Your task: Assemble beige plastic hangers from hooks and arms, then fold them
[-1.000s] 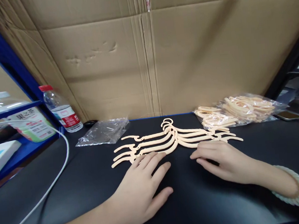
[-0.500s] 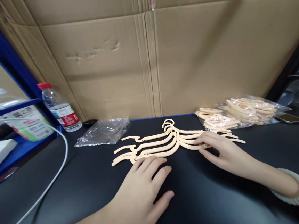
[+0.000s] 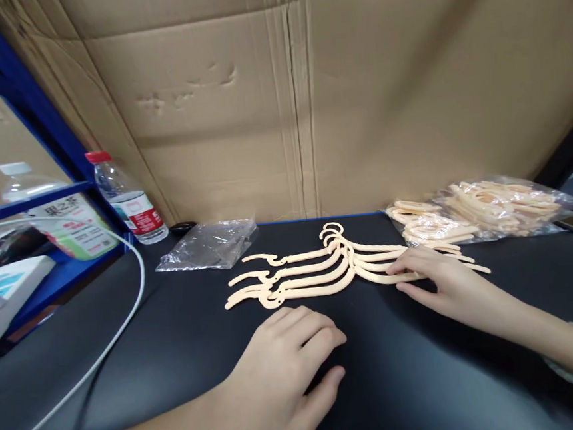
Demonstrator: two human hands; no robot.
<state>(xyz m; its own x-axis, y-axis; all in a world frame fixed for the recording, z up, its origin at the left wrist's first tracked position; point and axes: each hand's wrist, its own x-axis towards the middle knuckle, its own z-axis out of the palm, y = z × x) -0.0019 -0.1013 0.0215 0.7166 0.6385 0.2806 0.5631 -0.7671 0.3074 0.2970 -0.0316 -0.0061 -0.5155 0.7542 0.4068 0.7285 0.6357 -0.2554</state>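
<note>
Several cream plastic hangers (image 3: 317, 280) lie flat and overlapping on the black table (image 3: 188, 357), their hooks at the back. My left hand (image 3: 292, 368) is in front of their left half, palm down with bent fingers and the thumb apart, holding nothing. On the right half of the hangers, my right hand (image 3: 435, 279) has its fingers over the arms and its thumb at the front edge, closed around the nearest hanger arm. Its fingers partly hide the hanger arms beneath.
A flat clear bag (image 3: 209, 245) lies at the back left, near a red-capped bottle (image 3: 139, 214). Bagged hangers (image 3: 501, 206) rest at the back right. A white cable (image 3: 121, 336) curves along the left. Cardboard (image 3: 218, 120) stands behind the table.
My left hand has drawn back from the front hanger, uncovering its left end. My right hand stays at the hangers. The whole view has shifted slightly.
</note>
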